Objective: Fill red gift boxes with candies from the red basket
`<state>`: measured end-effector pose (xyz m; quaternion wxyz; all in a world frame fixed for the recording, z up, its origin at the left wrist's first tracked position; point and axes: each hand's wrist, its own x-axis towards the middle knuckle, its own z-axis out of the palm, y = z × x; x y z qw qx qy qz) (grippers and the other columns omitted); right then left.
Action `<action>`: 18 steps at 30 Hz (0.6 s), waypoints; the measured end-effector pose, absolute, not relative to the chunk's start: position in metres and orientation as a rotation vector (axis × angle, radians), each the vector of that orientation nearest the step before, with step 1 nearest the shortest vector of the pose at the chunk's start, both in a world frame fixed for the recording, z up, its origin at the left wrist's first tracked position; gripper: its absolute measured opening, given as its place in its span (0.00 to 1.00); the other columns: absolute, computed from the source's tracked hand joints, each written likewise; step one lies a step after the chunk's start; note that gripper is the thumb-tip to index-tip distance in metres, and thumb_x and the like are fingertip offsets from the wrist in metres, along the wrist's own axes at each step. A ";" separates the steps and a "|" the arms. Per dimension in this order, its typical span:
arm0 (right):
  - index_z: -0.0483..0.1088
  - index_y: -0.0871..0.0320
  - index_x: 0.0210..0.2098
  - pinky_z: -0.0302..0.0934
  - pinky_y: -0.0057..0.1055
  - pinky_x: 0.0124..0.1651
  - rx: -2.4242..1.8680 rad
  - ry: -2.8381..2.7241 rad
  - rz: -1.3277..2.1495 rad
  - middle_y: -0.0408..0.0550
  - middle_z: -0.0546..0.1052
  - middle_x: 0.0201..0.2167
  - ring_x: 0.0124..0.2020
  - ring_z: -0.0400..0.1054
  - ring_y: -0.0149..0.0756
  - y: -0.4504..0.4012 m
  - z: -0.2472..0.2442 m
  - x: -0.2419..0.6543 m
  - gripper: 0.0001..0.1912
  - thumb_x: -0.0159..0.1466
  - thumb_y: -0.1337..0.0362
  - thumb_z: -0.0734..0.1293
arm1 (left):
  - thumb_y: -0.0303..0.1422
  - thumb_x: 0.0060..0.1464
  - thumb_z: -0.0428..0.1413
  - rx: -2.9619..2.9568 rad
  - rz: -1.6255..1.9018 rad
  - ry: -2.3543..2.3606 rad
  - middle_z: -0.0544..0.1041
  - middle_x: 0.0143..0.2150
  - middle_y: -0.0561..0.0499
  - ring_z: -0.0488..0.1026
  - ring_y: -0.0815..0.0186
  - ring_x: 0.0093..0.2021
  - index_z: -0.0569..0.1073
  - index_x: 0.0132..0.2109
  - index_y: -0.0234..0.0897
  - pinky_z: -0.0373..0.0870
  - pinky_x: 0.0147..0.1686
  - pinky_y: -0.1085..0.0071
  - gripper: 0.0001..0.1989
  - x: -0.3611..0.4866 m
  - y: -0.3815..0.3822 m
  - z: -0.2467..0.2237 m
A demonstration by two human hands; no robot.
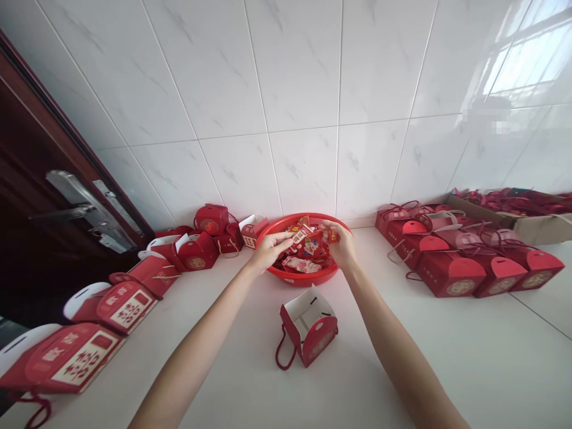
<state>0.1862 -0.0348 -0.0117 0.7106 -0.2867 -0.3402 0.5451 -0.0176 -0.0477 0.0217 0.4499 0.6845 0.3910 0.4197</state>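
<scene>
Red basin [292, 277], one, centre of the frame, holding assorted wrapped packets [301, 264]. Left hand [270, 250]: thumb and fingers pinched on a red-and-white packet [304, 233] above the basin. Right hand [342, 243]: fingers curled in on a small red packet [333, 236] at the basin's right side. Red box [319, 345], one, open-topped, corded, lower centre. Similar boxes: left row [127, 307], right cluster [453, 277].
</scene>
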 end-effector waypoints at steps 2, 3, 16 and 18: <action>0.77 0.58 0.31 0.60 0.29 0.31 -0.516 -0.713 1.377 0.46 0.79 0.30 0.26 0.64 0.30 -0.039 -0.004 0.181 0.11 0.51 0.65 0.64 | 0.46 0.48 0.65 1.648 1.097 0.951 0.82 0.50 0.42 0.78 0.53 0.48 0.79 0.51 0.34 0.72 0.54 0.56 0.27 -0.012 -0.050 0.021; 0.77 0.58 0.31 0.60 0.28 0.31 -0.498 -0.702 1.433 0.45 0.78 0.30 0.26 0.64 0.29 -0.042 -0.001 0.178 0.10 0.52 0.66 0.65 | 0.46 0.48 0.65 1.634 1.123 0.942 0.81 0.51 0.42 0.78 0.52 0.49 0.79 0.52 0.34 0.71 0.55 0.56 0.27 -0.008 -0.050 0.020; 0.73 0.54 0.29 0.62 0.26 0.28 -0.610 -0.470 1.502 0.39 0.76 0.25 0.27 0.68 0.30 -0.050 -0.005 0.163 0.05 0.52 0.65 0.72 | 0.36 0.56 0.56 2.160 0.912 1.232 0.82 0.49 0.45 0.78 0.56 0.50 0.80 0.47 0.36 0.72 0.53 0.60 0.15 -0.021 -0.027 0.035; 0.71 0.55 0.26 0.62 0.25 0.26 -0.625 -0.436 1.527 0.38 0.75 0.22 0.25 0.67 0.30 -0.047 -0.007 0.166 0.03 0.52 0.66 0.70 | 0.29 0.54 0.55 2.334 0.642 1.421 0.82 0.49 0.46 0.78 0.56 0.50 0.81 0.46 0.37 0.71 0.54 0.63 0.14 -0.033 -0.020 0.038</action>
